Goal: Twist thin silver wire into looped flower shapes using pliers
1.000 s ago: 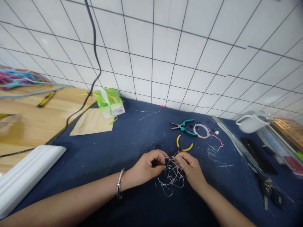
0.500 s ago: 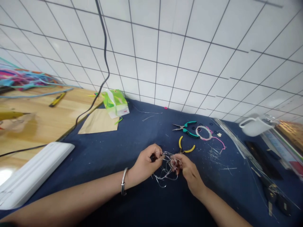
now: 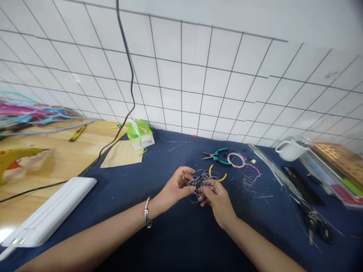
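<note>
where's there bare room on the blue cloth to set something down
Bare cloth lies between the white case and the left hand, below the brown paper. Crowded: around the wire tangle between both hands, by the yellow pliers, green pliers, and right of the right hand.

Your left hand (image 3: pixel 174 187) and right hand (image 3: pixel 217 198) pinch the wire tangle (image 3: pixel 200 185); yellow pliers (image 3: pixel 217 175) lie at one o'clock on the tabletop (image 3: pixel 159 166).

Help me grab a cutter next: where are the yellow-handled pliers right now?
The yellow-handled pliers lie on the blue cloth just beyond the right hand and the wire tangle, with the green-handled pliers farther back toward the tiled wall.
</note>
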### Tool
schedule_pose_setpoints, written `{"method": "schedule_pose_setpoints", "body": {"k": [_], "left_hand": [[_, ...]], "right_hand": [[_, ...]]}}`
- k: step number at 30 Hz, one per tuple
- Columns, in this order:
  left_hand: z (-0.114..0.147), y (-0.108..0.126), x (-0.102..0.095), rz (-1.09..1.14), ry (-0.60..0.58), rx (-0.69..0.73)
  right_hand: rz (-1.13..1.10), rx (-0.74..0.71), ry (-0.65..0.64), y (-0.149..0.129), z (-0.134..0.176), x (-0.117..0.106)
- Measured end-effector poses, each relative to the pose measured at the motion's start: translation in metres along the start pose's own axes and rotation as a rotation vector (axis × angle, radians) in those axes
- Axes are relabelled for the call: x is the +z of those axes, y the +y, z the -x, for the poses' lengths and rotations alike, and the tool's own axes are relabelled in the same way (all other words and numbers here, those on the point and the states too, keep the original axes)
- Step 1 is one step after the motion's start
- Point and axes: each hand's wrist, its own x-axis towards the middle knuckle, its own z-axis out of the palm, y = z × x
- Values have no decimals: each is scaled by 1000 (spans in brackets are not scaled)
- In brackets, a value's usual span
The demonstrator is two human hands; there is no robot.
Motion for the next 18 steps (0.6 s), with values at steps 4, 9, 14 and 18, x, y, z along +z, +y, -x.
{"method": "schedule_pose_setpoints", "body": {"k": [4,9,14,18], "left_hand": [[7,2,-4,125,175,-53],[27,-3,8,193,157,-180],[36,-7,22,239,143,-158],[34,-9,22,220,210,-109]], "right_hand": [[-218,36,-22,-1,1,-6],[-349,25,-52,-1,2,-7],[-358,-21,-104,-4,6,-2],[-204,-72,-96,-1,8,1]]}}
